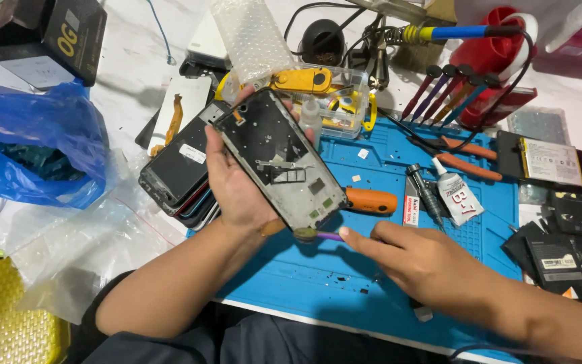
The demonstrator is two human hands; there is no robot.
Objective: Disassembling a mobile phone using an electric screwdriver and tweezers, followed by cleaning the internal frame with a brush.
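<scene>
phone frame point(279, 158) sits at centre frame, tilted up in the left hand point(237, 185), which is clamped round its edges so the open back faces the eyes. right hand point(419, 259) pinches a purple tool point(325, 236) against its lower corner, above the blue mat point(345, 283).

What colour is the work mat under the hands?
Blue, seen clearly in the head view: the blue rubber work mat.

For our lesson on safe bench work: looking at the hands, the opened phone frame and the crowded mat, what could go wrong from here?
1. The left hand holds the phone frame tilted in the air; it might slip onto the blue mat.
2. The purple-handled tool in the right hand meets the frame's lower corner and could scratch it.
3. The stacked phones beside the left hand could be knocked.
</scene>
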